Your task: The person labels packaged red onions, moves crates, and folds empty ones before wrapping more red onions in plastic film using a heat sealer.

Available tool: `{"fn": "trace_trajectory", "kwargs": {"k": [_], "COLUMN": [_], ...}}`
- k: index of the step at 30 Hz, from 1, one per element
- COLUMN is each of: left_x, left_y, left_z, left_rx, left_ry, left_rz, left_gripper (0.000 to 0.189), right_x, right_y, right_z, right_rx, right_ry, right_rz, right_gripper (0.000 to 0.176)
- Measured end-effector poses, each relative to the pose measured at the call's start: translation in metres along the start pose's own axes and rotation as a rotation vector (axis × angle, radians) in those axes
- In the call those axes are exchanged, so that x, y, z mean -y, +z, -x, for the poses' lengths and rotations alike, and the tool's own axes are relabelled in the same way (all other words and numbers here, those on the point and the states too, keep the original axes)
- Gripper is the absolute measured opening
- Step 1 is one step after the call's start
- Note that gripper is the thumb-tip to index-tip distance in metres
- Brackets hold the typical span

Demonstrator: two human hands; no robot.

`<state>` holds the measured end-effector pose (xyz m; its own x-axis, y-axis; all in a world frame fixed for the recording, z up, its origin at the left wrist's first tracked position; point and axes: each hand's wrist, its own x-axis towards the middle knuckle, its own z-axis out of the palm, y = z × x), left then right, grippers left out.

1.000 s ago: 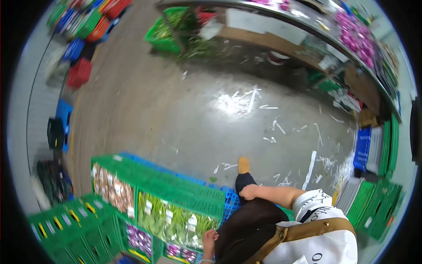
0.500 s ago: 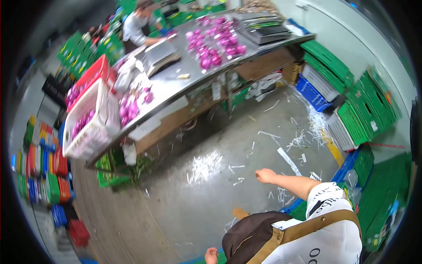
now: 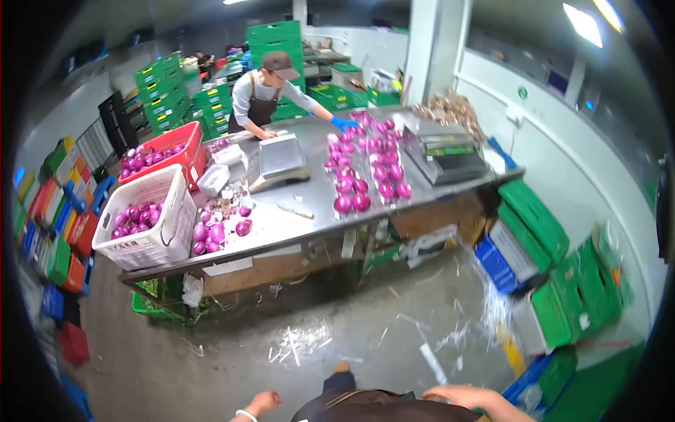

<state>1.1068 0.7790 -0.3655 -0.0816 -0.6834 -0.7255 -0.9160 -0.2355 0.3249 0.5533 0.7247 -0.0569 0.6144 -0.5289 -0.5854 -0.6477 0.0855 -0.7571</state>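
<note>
My left hand [image 3: 261, 404], with a white band at the wrist, hangs low at the bottom edge, its fingers loosely curled and nothing seen in them. My right hand [image 3: 455, 395] is beside the dark brown apron [image 3: 373, 404] at my front; its fingers point left, loosely stretched, partly cut off from view. Neither touches the metal table [image 3: 327, 228] ahead. On that table are rows of red onions [image 3: 383, 172] in trays, a weighing scale [image 3: 281, 156], a knife [image 3: 295, 211] and loose onions [image 3: 211, 235] by the left edge.
A white crate [image 3: 151, 239] and a red crate [image 3: 184, 158] hold onions at the table's left end. Across it, a co-worker [image 3: 264, 95] reaches a blue-gloved hand [image 3: 343, 124] to the onions. Green crates [image 3: 576, 295] stand right; white strips [image 3: 299, 344] litter the floor.
My view has lifted and turned toward the table, which now shows whole. My right arm has come down and in toward the apron. The co-worker's gloved hand has moved to the onion rows.
</note>
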Motion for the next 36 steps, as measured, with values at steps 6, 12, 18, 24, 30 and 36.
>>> {"fn": "trace_trajectory", "kwargs": {"k": [6, 12, 18, 24, 30, 36], "left_x": [-0.185, -0.369, -0.444, -0.57, -0.734, -0.95], "left_y": [-0.077, -0.169, -0.17, -0.126, -0.149, -0.144], "left_z": [-0.151, -0.236, -0.344, -0.403, -0.451, -0.536], "left_rx": [-0.067, 0.068, -0.052, 0.366, 0.737, 0.416], "left_ry": [0.312, 0.651, 0.55, 0.524, 0.548, 0.949], "left_rz": [0.041, -0.058, -0.245, 0.012, -0.092, -1.288], "left_gripper": [0.038, 0.036, 0.029, 0.029, 0.015, 0.022], "right_x": [0.063, 0.038, -0.052, -0.038, -0.003, 0.021], "right_y": [-0.1, -0.146, -0.223, -0.324, -0.406, -0.452], "right_z": [0.062, 0.109, 0.136, 0.249, 0.287, 0.32], "right_rx": [-0.073, -0.479, -0.655, -0.843, -0.981, -1.378], "right_ry": [-0.34, -0.552, -0.771, -0.775, -0.842, -0.914], "right_rz": [-0.04, -0.423, -0.249, 0.197, 0.474, 0.661], "right_gripper": [0.065, 0.063, 0.095, 0.067, 0.042, 0.02]}}
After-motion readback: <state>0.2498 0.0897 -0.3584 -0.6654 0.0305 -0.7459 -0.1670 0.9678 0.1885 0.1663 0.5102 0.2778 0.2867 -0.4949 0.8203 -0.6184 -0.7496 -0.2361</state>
